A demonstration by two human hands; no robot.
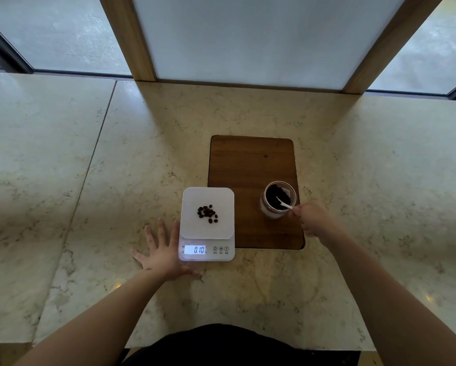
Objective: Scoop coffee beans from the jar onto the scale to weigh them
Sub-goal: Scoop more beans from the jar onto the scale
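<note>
A white digital scale (189, 228) stands on the marble counter, its lit display reading 0.10. A small heap of dark coffee beans (207, 213) lies on its platform. To its right an open glass jar (277, 212) full of beans stands on a wooden board (250, 162). My right hand (314, 217) pinches the handle of a white spoon (283, 203) whose bowl dips into the jar's beans. My left hand (162, 250) rests flat on the counter, fingers spread, touching the scale's left side.
The marble counter (248, 291) runs wide to both sides, with a seam at the left. A wood-framed white panel (248, 38) rises at the back edge, with windows on either side of it. My dark clothing shows at the near edge.
</note>
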